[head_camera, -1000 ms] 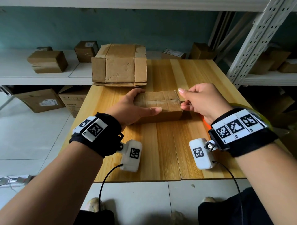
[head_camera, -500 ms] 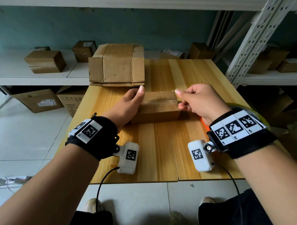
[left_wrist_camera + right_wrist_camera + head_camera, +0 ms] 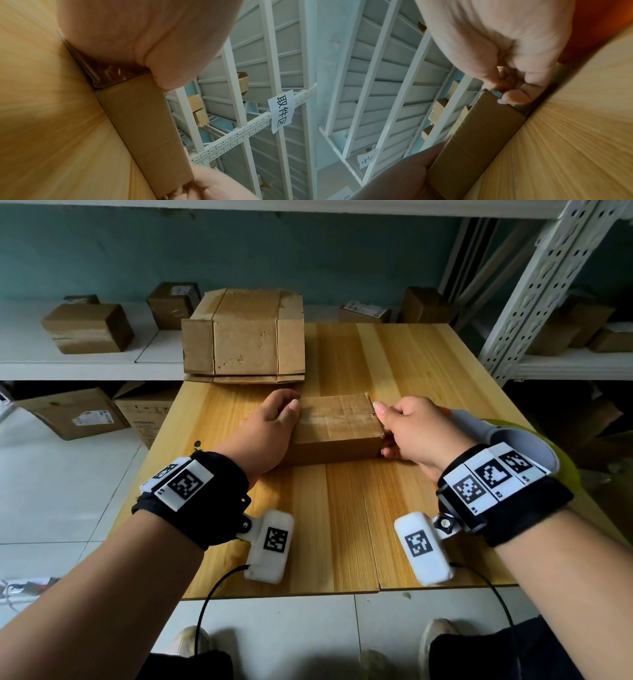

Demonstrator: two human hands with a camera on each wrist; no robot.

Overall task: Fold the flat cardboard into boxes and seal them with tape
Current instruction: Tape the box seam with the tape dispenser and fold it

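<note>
1. The folded box (image 3: 337,430) sits on the wooden table (image 3: 346,518) between my two hands, near the middle of the tabletop.
2. My left hand (image 3: 266,433) wraps the box's left end: the palm lies against that end face and the fingers curl up over the top left edge.
3. My right hand (image 3: 409,430) is at the box's right end, fingers curled in; my thumb tip touches the top right edge, and the other fingers press the right end face. Whether they pinch tape there, I cannot tell.
4. The box is brown, low and oblong, flaps closed on top, with a glossy strip of clear tape (image 3: 334,413) running lengthwise along the top.
5. In the left wrist view, shiny wrinkled tape shows on the left end under my palm.
6. A stack of flat cardboard (image 3: 245,337) lies at the table's far left corner, apart from the box.
</note>
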